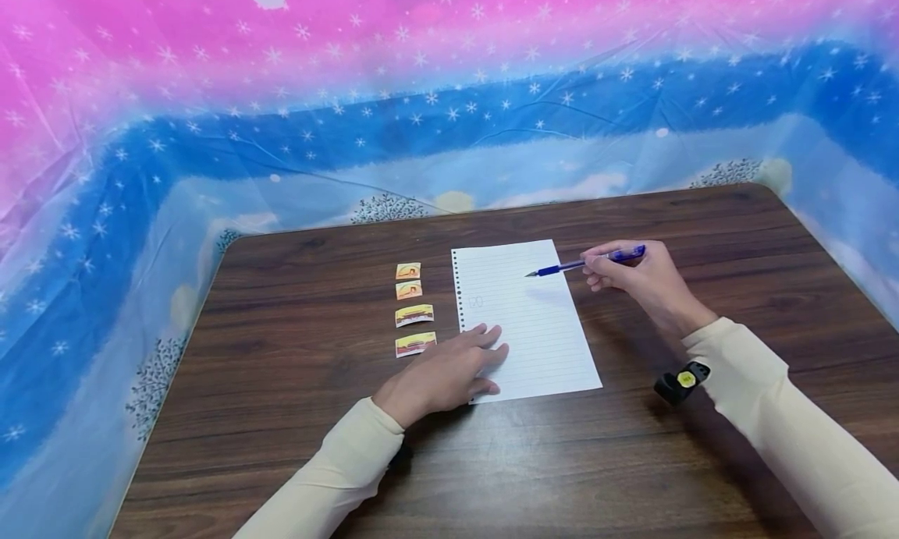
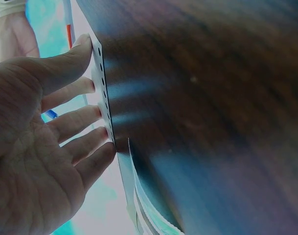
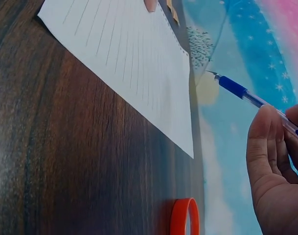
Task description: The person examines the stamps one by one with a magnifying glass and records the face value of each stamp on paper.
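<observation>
A sheet of lined paper (image 1: 544, 336) with punched holes down its left edge lies on the table, with a faint pencil-like mark near that edge. My left hand (image 1: 445, 371) rests with spread fingers on its lower left part. In the left wrist view those fingertips (image 2: 108, 149) touch the holed edge. Above the upper right of the sheet, my right hand (image 1: 642, 278) pinches a blue pen (image 1: 548, 271), its tip pointing left. The right wrist view shows the pen (image 3: 232, 86) held clear of the paper (image 3: 129, 63).
Several small printed yellow, orange and red cards (image 1: 414, 315) form a column left of the sheet; the lowest is beside my left hand. The dark wooden table (image 1: 302, 344) meets a pink and blue snowflake cloth (image 1: 435, 102). An unidentified orange ring (image 3: 180, 218) shows low in the right wrist view.
</observation>
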{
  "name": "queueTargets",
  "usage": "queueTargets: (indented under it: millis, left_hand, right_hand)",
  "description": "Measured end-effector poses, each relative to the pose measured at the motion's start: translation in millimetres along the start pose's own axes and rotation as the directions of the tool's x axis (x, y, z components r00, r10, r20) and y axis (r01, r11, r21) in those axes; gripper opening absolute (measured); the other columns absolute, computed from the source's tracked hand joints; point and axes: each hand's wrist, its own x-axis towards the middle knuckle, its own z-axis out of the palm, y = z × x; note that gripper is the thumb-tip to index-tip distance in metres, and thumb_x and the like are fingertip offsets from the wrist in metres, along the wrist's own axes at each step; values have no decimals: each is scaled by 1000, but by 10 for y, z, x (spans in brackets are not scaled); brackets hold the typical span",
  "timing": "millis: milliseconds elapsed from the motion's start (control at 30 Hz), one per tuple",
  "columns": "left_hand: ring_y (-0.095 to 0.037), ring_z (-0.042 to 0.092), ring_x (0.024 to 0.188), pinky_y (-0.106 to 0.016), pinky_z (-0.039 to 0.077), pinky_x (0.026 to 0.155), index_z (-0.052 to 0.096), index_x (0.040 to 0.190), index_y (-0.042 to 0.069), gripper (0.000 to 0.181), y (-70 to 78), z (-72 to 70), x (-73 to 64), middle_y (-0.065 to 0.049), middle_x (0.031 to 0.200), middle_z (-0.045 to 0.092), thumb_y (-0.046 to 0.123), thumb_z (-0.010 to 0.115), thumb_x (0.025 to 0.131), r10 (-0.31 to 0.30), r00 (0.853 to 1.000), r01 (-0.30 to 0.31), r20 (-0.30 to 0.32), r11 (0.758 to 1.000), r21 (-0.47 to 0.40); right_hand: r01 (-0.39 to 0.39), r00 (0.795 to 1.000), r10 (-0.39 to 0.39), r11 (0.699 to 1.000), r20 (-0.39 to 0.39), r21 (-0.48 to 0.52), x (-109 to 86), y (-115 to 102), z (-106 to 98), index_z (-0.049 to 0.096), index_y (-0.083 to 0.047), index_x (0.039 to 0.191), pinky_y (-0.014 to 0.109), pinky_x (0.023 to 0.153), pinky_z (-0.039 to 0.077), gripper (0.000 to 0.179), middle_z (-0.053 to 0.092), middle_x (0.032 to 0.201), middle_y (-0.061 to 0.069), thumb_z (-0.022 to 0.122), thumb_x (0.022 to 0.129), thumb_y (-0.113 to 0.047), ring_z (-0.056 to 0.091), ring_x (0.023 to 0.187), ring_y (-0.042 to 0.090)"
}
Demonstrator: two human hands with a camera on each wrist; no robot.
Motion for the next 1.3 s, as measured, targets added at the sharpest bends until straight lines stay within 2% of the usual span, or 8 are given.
queueTargets:
  millis: [133,333,567,767,900,1000,1167,1300]
  left_hand:
    - [-25,25,152,-46,32,117,51,150,12,58,1,2,-1,-9,163,33,32,67,99,2,1000,-1,0,1000,-5]
    - [-26,25,152,-45,32,118,51,150,11,58,-5,-1,1,-10,162,33,32,67,99,10,1000,-10,-2,1000,-2]
    - [-26,26,152,-46,32,117,51,150,12,57,1,-6,0,-9,162,34,32,67,99,5,1000,-5,1,1000,4]
    - [-26,27,151,-46,33,117,52,150,12,57,6,-7,-1,-10,162,34,32,68,98,6,1000,-6,-1,1000,10]
    - [-26,27,151,-47,34,116,52,149,12,57,10,-13,-3,-9,162,35,32,68,98,5,1000,-5,-2,1000,6]
    - [-26,26,151,-49,34,116,52,150,12,57,11,-16,-4,-9,162,34,32,68,98,0,1000,0,2,1000,-2]
    - [-25,26,152,-49,34,116,51,150,13,58,5,-14,-2,-8,162,34,32,68,98,-7,1000,7,9,1000,-7]
    - [-25,27,151,-45,33,117,51,150,12,58,-1,-10,8,-9,162,34,32,68,98,3,1000,-3,6,1000,5]
  right_hand:
    - [8,1000,-8,1000,3,-23,24,14,24,71,7,108,34,75,60,30,75,92,10,76,93,-18,72,81,27]
    - [27,999,-28,996,14,89,63,34,68,69,11,107,38,76,61,25,73,94,22,73,95,-11,74,80,29]
    - [23,999,-23,1000,26,17,107,49,129,71,7,105,37,74,61,26,75,92,12,77,92,-15,72,79,28]
    - [24,997,-28,998,70,59,132,56,190,68,8,110,36,77,61,27,74,96,20,71,97,-15,73,82,27]
    - [20,998,-19,1000,68,-16,153,72,237,69,8,112,37,78,61,34,72,98,23,75,94,-20,72,83,31]
    - [19,998,-15,997,56,-69,169,87,271,71,4,107,38,76,61,30,72,97,25,78,92,-21,72,82,32]
    - [-1,996,4,999,84,-39,187,96,317,68,7,110,35,78,61,30,71,102,28,75,94,-17,73,83,25]
    - [-20,994,26,998,107,-58,201,100,340,68,8,115,33,81,60,35,71,102,28,74,95,-20,74,86,28]
